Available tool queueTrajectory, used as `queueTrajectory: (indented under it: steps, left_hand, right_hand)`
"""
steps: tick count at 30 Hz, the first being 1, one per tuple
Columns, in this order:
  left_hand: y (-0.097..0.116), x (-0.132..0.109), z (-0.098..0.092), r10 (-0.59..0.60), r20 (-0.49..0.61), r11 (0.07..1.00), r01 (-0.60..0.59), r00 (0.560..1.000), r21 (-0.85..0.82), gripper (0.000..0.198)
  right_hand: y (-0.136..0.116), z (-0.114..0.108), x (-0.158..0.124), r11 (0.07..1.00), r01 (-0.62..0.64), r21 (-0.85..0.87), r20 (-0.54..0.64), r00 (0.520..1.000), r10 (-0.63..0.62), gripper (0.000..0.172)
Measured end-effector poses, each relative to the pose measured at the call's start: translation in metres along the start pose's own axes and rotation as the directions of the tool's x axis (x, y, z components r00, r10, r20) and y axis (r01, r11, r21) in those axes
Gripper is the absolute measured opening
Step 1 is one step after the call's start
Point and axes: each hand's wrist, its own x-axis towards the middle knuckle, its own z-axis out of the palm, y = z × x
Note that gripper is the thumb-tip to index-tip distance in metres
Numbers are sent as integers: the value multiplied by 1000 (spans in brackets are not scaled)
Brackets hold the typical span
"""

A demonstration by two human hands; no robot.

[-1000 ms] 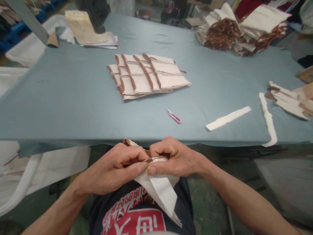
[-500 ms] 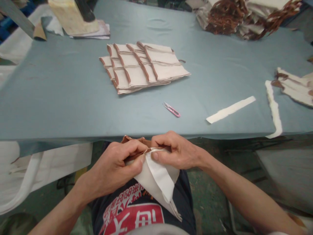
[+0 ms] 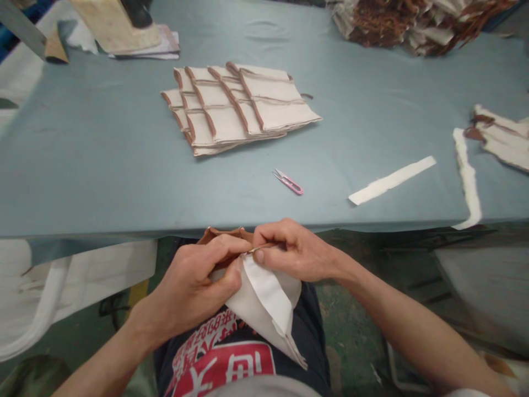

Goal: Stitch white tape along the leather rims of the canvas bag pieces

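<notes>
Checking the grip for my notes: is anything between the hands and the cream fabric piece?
Nothing visible stands between them. The left hand and the right hand both pinch the cream fabric piece directly at its brown-trimmed edge, over the lap, just below the near edge of the table.

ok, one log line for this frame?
left hand: grips cream fabric piece | right hand: pinches its top edge | snips: on table, untouched

Bag (image 3: 264,300): matt cream cloth, brown trim. Snips (image 3: 289,182): pink plastic, metal tips. Table (image 3: 103,165): smooth grey-blue cloth.
</notes>
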Motion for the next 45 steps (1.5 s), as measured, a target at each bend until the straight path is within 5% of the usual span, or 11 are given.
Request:
queueTrajectory:
  steps: [8, 12, 17, 20, 23, 26, 28, 33, 37, 45]
  left_hand:
    - [-11, -10, 10, 314, -75, 941, -299, 947, 156, 32]
    - [-12, -11, 12, 370, -74, 896, -334, 926, 293, 25]
    - [-17, -21, 22, 398, -121, 883, -344, 909, 319, 24]
    - [-14, -29, 22, 368, -157, 918, -331, 917, 217, 29]
    - [-5, -30, 8, 208, -91, 978, -204, 974, 47, 31]
    - [4, -20, -12, 22, 120, 987, -2, 993, -161, 23]
    - [8, -10, -20, -11, 208, 966, 64, 978, -250, 36]
    - [6, 3, -14, 122, 160, 972, -85, 980, -220, 41]
    - [-5, -4, -3, 268, 81, 963, -264, 960, -60, 47]
    - [-12, -5, -11, 234, 183, 961, -199, 955, -191, 34]
  right_hand:
    - [3, 4, -3, 947, -172, 270, 84, 984, 155, 27]
    - [12, 8, -2, 917, -213, 337, 65, 977, 203, 51]
    - [15, 13, -5, 905, -244, 349, 69, 970, 235, 56]
    - [1, 11, -12, 951, -207, 228, 81, 978, 194, 53]
    - [-21, 7, -20, 994, -43, -102, 60, 997, 49, 42]
    - [-39, 6, -25, 876, 150, -459, 84, 989, -125, 32]
    - [-45, 8, -26, 771, 222, -596, 113, 975, -193, 30]
    - [-48, 13, -28, 558, 267, -786, 151, 958, -246, 35]
    - [-48, 14, -32, 522, 253, -814, 169, 964, -205, 38]
    - [-50, 20, -31, 450, 281, -848, 193, 953, -232, 31]
